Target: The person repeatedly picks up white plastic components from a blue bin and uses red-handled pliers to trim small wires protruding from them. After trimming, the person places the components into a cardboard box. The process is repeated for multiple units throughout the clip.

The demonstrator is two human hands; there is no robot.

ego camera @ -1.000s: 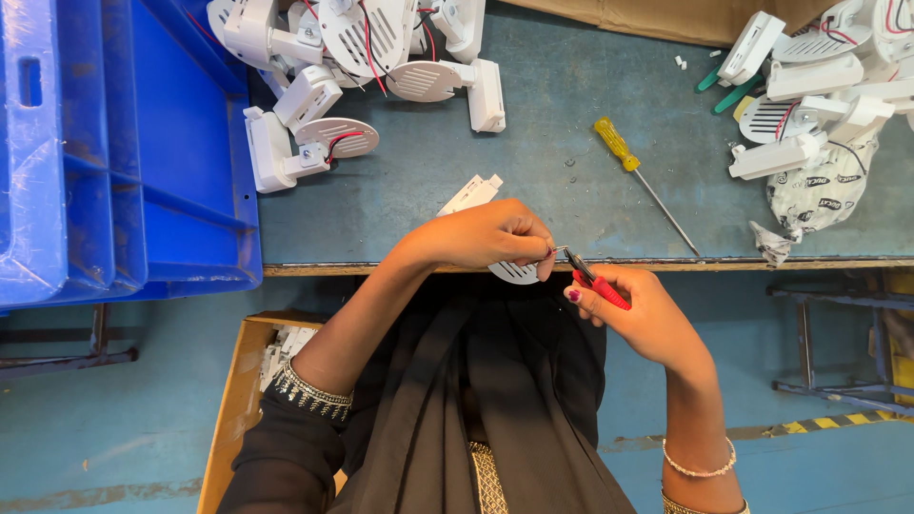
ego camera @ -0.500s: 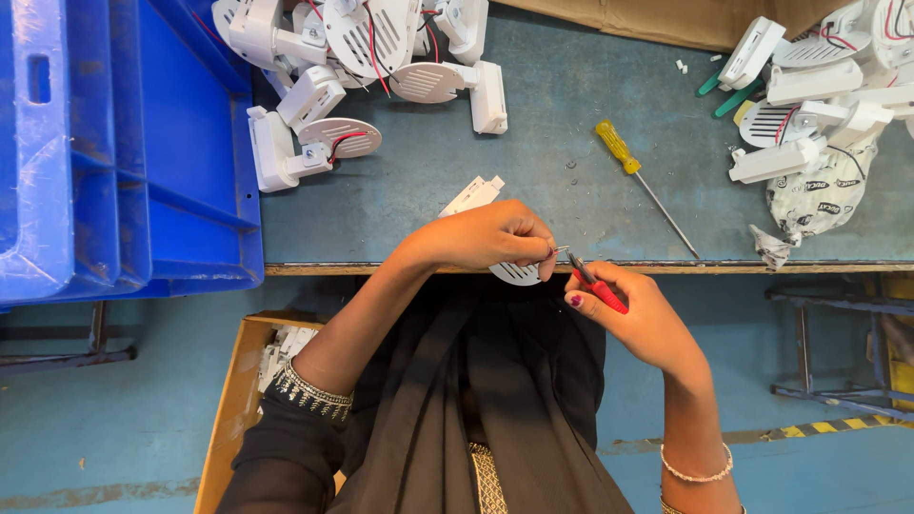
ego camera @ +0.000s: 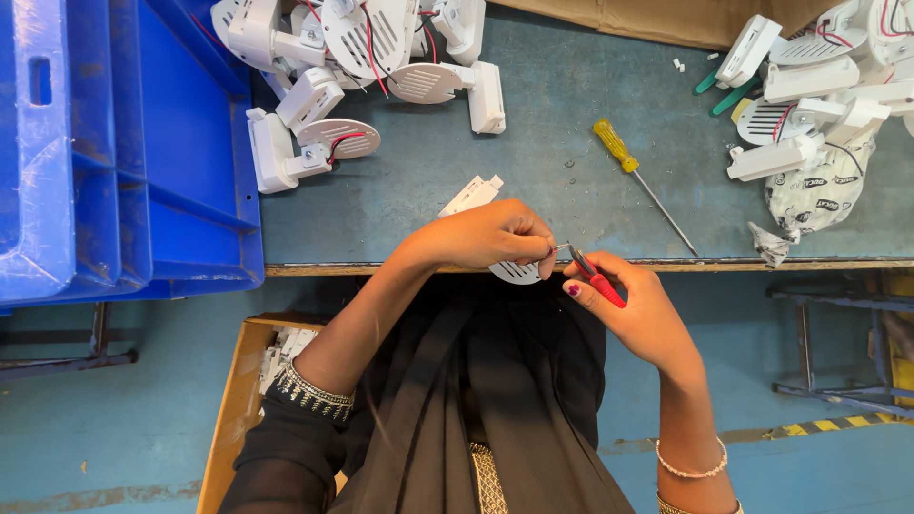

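Nothing shifted since before | left hand [ego camera: 490, 236] clamped white part [ego camera: 512, 270] | right hand [ego camera: 624, 309] gripped red-handled cutters [ego camera: 592, 278], tip toward 10 o'clock, touching part

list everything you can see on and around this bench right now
white part: one, under the left hand at the bench edge
cutters: one, red-handled, in the right hand
screwdriver: one, yellow handle, mid bench
white units: a pile, red and black wires, top left
more units: a pile, top right
crate: blue, left
carton: brown, lower left
bench: grey-blue
left hand: holding the part
right hand: gripping the cutters
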